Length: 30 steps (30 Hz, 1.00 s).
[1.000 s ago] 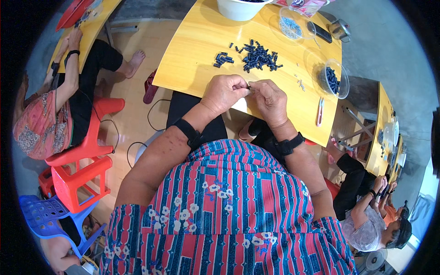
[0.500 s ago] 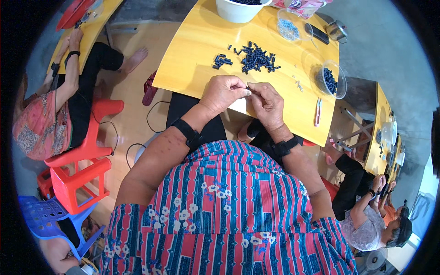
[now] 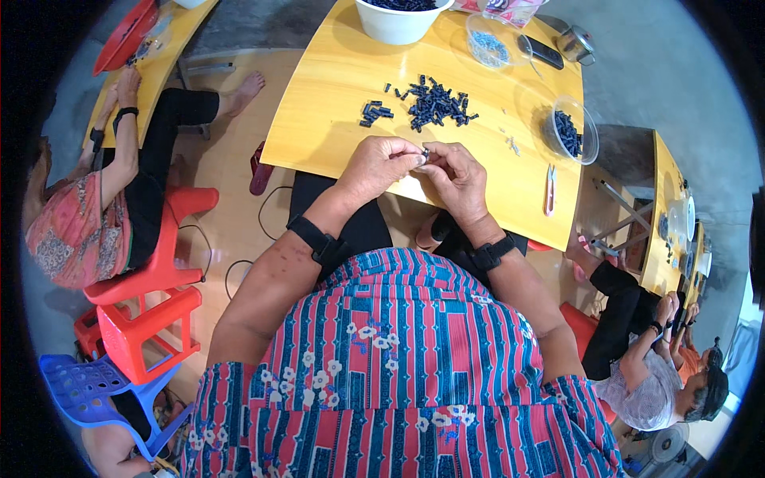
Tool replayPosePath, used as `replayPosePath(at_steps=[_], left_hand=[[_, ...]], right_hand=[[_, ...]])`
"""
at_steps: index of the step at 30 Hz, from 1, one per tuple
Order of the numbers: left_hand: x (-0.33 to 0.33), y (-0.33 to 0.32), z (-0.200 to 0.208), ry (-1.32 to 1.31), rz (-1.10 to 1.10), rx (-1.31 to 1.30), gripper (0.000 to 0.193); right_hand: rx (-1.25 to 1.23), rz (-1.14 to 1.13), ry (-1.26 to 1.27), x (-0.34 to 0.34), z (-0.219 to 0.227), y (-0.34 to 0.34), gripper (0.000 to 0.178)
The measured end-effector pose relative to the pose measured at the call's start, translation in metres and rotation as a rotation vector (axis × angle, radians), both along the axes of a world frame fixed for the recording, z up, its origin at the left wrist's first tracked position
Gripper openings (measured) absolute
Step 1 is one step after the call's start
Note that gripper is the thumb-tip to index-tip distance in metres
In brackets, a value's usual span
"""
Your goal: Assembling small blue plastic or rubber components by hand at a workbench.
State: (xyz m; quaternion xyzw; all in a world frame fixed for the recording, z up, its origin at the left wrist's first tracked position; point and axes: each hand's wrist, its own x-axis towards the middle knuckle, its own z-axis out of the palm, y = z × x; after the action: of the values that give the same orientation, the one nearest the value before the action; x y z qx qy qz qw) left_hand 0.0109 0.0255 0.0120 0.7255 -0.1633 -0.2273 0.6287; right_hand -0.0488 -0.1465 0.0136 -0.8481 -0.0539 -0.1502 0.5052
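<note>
Above the near edge of the yellow table [image 3: 319, 119], my two hands meet fingertip to fingertip. Between them is a small black tube-like piece [image 3: 425, 153], mostly covered by the fingers. My left hand [image 3: 374, 169] pinches it from the left with thumb and forefinger. From the other side my right hand [image 3: 462, 177] grips it with closed fingers. Just beyond the hands lies a loose pile of small black pieces [image 3: 437, 105], with a smaller cluster of the same pieces [image 3: 375, 113] to its left.
A white bowl [image 3: 398, 28] of black pieces stands at the back. Clear tubs hold light-blue bits [image 3: 488, 49] and black pieces [image 3: 568, 134]. Pink-handled snips [image 3: 551, 191], a black phone [image 3: 542, 51] and a metal mug [image 3: 575, 45] lie rightward. People work at tables on both sides.
The view has shifted slightly. My fingers have changed their hold a little, and more of the black piece shows between them; my right hand's fingers look more spread.
</note>
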Motion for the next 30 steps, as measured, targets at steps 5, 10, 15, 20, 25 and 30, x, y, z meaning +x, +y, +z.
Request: replayPosePath(at_steps=[5, 10, 15, 20, 25, 30], left_hand=[[0.000, 0.001, 0.003, 0.007, -0.026, 0.032, 0.022], [0.001, 0.001, 0.001, 0.021, -0.023, 0.030, 0.022], [-0.002, -0.003, -0.002, -0.013, 0.021, 0.028, 0.019], [-0.010, -0.008, 0.000, -0.112, 0.084, 0.074, 0.016], [-0.021, -0.022, 0.004, -0.395, 0.022, 0.206, 0.010], [-0.027, -0.033, 0.000, -0.716, -0.060, 0.250, 0.013]], right_hand=[[-0.005, 0.016, -0.014, 0.000, 0.000, 0.001, 0.026], [-0.055, 0.030, -0.043, 0.002, -0.002, 0.001, 0.028], [-0.032, 0.026, -0.076, 0.002, -0.004, 0.002, 0.028], [0.039, 0.050, -0.010, -0.004, 0.002, -0.003, 0.026], [0.192, -0.003, 0.060, -0.004, 0.025, -0.018, 0.025], [0.192, 0.090, -0.070, 0.022, 0.035, -0.005, 0.023]])
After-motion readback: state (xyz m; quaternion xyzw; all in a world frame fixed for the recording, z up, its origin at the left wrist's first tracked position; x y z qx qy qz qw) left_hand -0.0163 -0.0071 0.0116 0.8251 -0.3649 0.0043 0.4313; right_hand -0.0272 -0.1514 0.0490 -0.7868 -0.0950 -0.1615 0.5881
